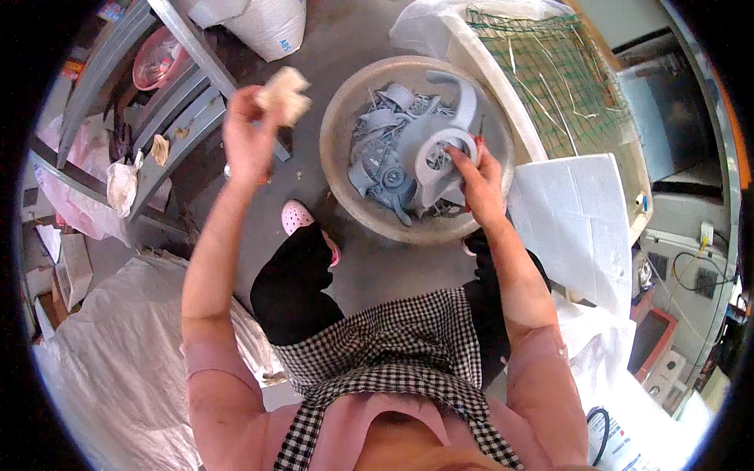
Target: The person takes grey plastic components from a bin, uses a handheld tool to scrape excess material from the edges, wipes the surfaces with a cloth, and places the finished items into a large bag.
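Note:
My left hand [250, 141] is raised left of a large round tub, its fingers closed on a crumpled cream-coloured piece [284, 98], soft-looking like cloth or foam and a little blurred. Over the tub [338, 184], my right hand [481, 184] grips a grey plastic part [428, 184] with a ring-shaped opening; the thumb lies on its rim. Red bits and a thin dark tip show beside the same hand, like a slim tool with a red handle, mostly hidden by the fingers. Grey plastic pieces [377, 137], curved ones and thin sticks among them, fill the tub below.
At the right stands a pale crate [526, 129] with green netting [542, 86], and a white board [577, 228] leans beside it. Grey metal rack bars [188, 47] and a pink basket [159, 59] are at upper left. A white sack [267, 27] stands behind; sheeting [133, 345] covers the lower left.

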Motion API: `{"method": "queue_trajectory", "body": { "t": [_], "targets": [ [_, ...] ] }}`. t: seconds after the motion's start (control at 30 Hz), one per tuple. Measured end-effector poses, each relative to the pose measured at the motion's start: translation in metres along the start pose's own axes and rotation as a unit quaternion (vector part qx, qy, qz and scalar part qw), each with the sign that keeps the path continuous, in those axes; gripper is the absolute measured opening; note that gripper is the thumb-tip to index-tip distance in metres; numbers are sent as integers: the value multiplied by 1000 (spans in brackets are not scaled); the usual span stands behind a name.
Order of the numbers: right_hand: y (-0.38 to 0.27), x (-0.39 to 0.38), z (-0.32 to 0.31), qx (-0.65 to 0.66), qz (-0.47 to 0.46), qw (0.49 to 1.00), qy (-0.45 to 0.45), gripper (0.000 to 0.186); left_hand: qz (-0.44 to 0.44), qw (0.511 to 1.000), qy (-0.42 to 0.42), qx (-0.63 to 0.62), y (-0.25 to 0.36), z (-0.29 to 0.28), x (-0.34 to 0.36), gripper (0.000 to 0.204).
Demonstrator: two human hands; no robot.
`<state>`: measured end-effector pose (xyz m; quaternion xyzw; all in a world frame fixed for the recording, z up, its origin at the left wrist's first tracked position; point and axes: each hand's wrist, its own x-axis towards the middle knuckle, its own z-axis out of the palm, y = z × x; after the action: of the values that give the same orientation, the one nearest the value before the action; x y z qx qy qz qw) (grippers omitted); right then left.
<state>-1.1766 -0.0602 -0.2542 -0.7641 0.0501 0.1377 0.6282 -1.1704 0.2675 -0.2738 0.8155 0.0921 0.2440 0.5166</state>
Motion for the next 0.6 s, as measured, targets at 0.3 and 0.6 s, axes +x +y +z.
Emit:
{"method": "queue_trajectory", "body": {
  "t": [0.3,0.6],
  "targets": [
    [20,-9,0,59,-155,986,26,41,345,931,-52,105,134,71,-75,29],
    [8,-25,-11,-5,-244,967,69,44,244,968,-53,29,157,94,-109,24]
  ]
}}
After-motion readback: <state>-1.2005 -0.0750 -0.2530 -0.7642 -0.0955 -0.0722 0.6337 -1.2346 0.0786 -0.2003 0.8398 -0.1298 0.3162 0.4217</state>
